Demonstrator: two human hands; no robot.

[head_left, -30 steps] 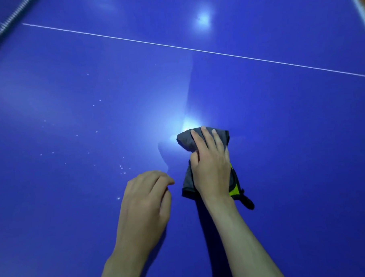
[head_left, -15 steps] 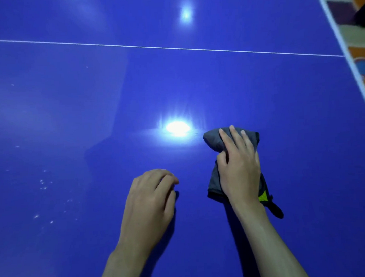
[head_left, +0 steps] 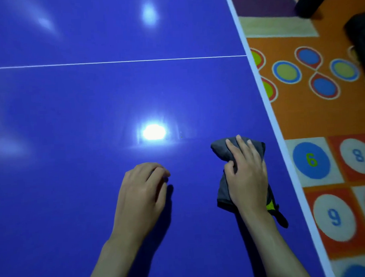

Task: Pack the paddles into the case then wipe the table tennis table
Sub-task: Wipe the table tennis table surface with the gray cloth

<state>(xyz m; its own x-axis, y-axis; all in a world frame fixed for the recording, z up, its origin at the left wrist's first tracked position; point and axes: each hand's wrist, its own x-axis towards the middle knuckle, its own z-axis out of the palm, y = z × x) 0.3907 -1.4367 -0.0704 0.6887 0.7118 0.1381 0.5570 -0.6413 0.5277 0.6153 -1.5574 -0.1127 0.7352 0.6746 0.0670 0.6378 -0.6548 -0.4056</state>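
The blue table tennis table (head_left: 92, 111) fills most of the head view. A grey cloth (head_left: 219, 150) with a yellow and black tag lies bunched on it near the right side edge. My right hand (head_left: 246, 173) rests on top of the cloth, fingers laid across it and thumb tucked into its fold, gripping it. My left hand (head_left: 142, 194) rests on the bare table to the left of the cloth, fingers loosely curled and holding nothing. No paddles or case are in view.
The table's white side edge (head_left: 282, 138) runs diagonally just right of the cloth. A thin white line (head_left: 111, 62) crosses the table further away. Beyond the edge lies an orange floor mat (head_left: 322, 115) with numbered circles. Dark objects (head_left: 311, 0) stand at the top right.
My right hand has slid the cloth rightwards across the table, close to the side edge. My left hand moved along with it. The floor mat has come into view.
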